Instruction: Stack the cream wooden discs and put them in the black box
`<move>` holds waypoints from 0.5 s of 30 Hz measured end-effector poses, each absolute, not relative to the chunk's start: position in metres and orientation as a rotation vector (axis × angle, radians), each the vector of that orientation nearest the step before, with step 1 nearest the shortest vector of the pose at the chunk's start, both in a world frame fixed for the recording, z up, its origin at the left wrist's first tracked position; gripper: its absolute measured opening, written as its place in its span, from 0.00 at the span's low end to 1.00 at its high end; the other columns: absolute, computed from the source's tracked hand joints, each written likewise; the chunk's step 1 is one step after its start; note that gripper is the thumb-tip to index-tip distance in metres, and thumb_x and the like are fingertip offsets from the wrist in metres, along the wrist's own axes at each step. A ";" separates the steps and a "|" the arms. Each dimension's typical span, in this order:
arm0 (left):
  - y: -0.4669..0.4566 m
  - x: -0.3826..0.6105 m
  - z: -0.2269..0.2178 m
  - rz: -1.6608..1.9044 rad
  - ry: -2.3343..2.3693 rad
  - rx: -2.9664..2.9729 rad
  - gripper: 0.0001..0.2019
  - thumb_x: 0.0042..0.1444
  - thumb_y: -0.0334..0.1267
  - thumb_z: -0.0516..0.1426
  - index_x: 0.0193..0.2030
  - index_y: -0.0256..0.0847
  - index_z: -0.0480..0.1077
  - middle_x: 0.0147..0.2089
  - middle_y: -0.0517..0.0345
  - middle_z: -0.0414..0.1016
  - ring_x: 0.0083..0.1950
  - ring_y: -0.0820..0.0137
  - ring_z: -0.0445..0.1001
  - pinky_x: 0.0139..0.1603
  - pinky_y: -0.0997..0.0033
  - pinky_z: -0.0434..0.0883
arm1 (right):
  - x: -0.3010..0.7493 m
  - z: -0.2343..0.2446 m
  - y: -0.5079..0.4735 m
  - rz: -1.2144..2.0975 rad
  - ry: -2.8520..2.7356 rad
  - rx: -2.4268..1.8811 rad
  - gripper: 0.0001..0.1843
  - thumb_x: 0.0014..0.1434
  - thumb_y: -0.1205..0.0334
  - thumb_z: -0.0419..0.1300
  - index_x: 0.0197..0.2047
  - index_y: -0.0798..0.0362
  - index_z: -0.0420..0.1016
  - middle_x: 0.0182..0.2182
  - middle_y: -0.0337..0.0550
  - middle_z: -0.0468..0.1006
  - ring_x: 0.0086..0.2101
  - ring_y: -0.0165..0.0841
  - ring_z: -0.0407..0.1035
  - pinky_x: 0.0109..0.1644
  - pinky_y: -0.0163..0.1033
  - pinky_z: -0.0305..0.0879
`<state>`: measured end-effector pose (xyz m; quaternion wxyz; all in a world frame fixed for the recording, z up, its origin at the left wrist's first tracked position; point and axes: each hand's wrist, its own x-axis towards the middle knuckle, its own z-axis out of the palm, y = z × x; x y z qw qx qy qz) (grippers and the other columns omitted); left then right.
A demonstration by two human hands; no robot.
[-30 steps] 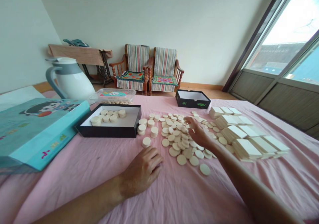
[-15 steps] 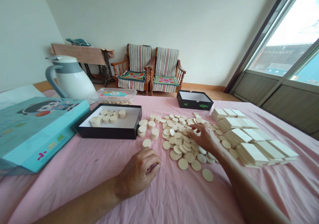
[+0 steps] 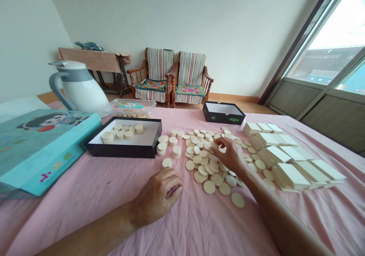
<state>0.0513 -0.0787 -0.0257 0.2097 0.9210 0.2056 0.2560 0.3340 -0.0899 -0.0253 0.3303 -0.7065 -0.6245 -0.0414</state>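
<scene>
My right hand is over a loose pile of round pale wooden discs. Its thumb and fingers are pinched at a disc in the pile, partly hidden by the fingers. My left hand rests on the pink cloth with its fingers curled in; anything inside them is hidden. Just beyond its knuckles lies a small stack of discs. More short stacks stand between the pile and a black open box, which has several stacks of discs on its white floor.
Stacks of pale rectangular cards or boards stand at the right. A second black box sits at the far edge. To the left are a turquoise carton, a white-grey jug and a clear plastic tub. Two chairs stand beyond.
My right hand has shifted slightly left over the pile and its fingers have drawn closer together. My left hand stays in place. The camera view has shifted a little.
</scene>
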 end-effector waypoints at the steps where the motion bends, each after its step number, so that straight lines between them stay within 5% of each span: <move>1: -0.079 0.051 -0.025 0.708 0.573 2.561 0.08 0.58 0.27 0.51 0.33 0.37 0.71 0.32 0.56 0.70 0.35 0.70 0.67 0.38 0.70 0.65 | 0.331 -0.027 -0.089 -0.125 -1.662 -1.872 0.10 0.52 0.54 0.59 0.33 0.52 0.72 0.31 0.42 0.75 0.34 0.34 0.66 0.38 0.39 0.60; 9: -0.080 0.052 -0.024 0.654 0.584 2.603 0.08 0.57 0.27 0.51 0.30 0.37 0.69 0.30 0.57 0.69 0.34 0.70 0.66 0.37 0.70 0.65 | 0.325 -0.027 -0.089 -0.043 -1.653 -1.873 0.08 0.51 0.58 0.60 0.33 0.53 0.72 0.29 0.43 0.73 0.34 0.35 0.66 0.40 0.40 0.60; 15: -0.081 0.050 -0.025 0.721 0.592 2.547 0.08 0.58 0.28 0.51 0.33 0.37 0.71 0.33 0.55 0.71 0.37 0.70 0.68 0.39 0.70 0.66 | 0.305 -0.002 -0.108 0.820 -1.444 -1.364 0.15 0.56 0.51 0.58 0.40 0.54 0.70 0.31 0.41 0.72 0.29 0.29 0.65 0.31 0.34 0.59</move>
